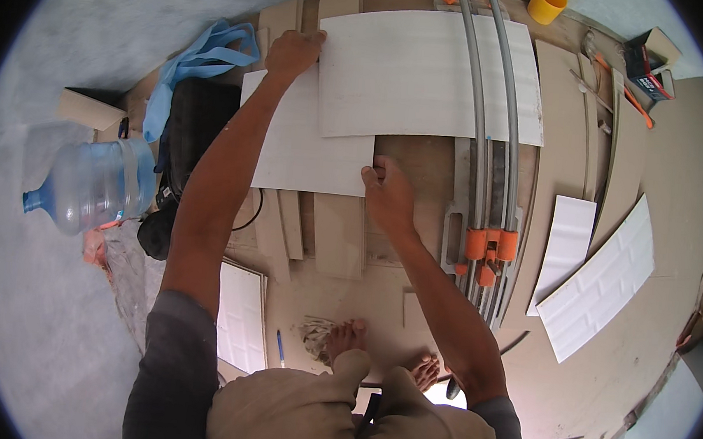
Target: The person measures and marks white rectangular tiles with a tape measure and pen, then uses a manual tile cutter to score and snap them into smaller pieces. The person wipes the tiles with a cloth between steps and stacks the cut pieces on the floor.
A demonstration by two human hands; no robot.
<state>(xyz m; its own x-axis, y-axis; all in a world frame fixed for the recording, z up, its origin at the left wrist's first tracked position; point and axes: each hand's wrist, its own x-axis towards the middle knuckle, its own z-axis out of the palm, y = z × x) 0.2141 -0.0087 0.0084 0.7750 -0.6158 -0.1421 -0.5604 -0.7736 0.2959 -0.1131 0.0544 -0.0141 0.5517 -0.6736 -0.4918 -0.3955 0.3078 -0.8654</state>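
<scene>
Two white rectangular tiles lie overlapping in front of me. The larger tile point(412, 76) reaches under the two grey rails of a manual tile cutter point(483, 98). Below its left end lies the smaller tile point(315, 163). My left hand point(293, 52) is closed at the larger tile's upper left corner, fingertips against its edge; it hides the smaller tile's upper part. My right hand point(388, 193) pinches the lower right corner of the smaller tile, thumb near the edge and fingers curled. The cutter's orange carriage point(491, 245) sits at the near end of the rails.
Cut white tile pieces point(599, 276) lie at right beside long beige strips point(561, 129). At left are a black bag point(202, 129), a blue cloth strap point(203, 55) and a clear water jug point(94, 183). A yellow cup point(547, 5) and an opened box point(651, 63) stand far right. My feet are below.
</scene>
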